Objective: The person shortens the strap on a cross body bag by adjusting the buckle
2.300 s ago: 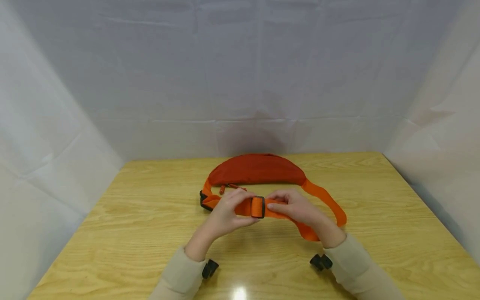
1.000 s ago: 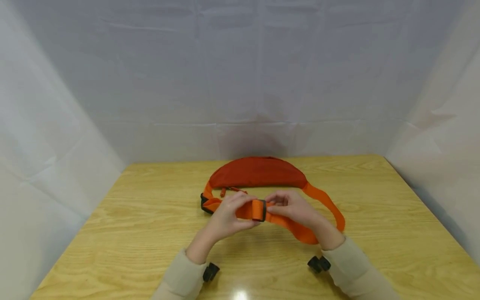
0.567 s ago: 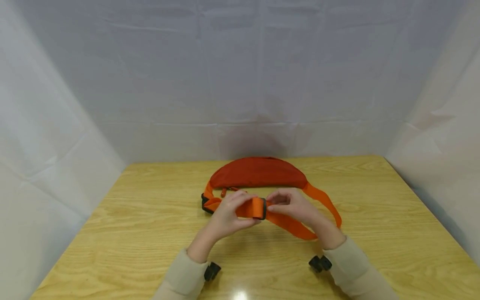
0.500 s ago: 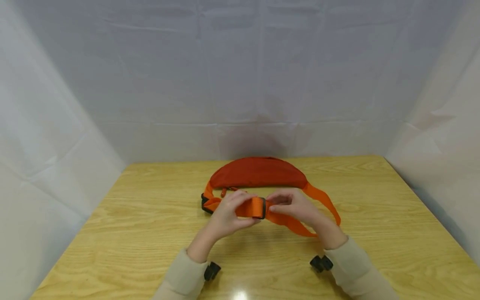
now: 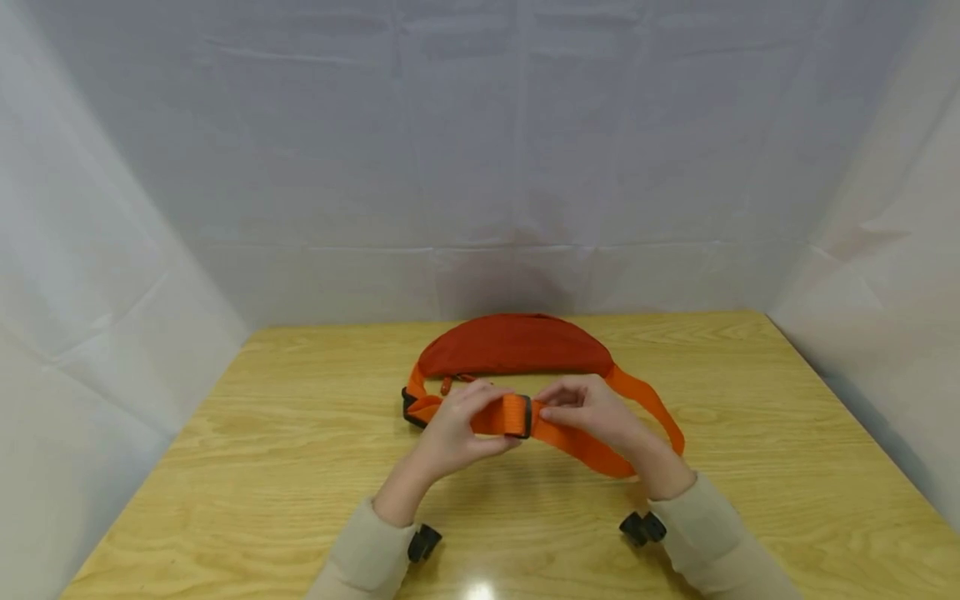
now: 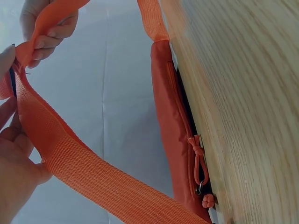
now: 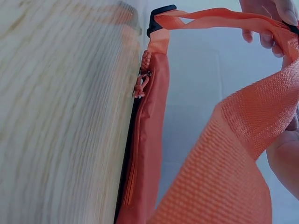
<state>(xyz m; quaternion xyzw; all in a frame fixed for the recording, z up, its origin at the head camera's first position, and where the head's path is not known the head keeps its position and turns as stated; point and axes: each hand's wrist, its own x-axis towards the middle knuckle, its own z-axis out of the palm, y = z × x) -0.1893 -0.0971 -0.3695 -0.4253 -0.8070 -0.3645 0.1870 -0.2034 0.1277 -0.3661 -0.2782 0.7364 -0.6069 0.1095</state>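
A red waist bag lies near the table's back edge, its orange strap looping toward me. My left hand holds the strap at a black slide adjuster, thumb below and fingers above. Just right of the adjuster, my right hand pinches the strap between thumb and fingers. A black buckle sits at the strap's left end. In the left wrist view, the webbing runs from the left hand toward the bag. A cord zipper pull hangs from the bag in the right wrist view.
The wooden table bears the bag. White sheeting rises behind it and along both sides. A black device sits at the left cuff, another black device at the right cuff.
Both hands stay in nearly the same place. The adjuster has turned slightly, and the right fingertips have shifted a little along the strap. The strap's loop on the right has drawn slightly left.
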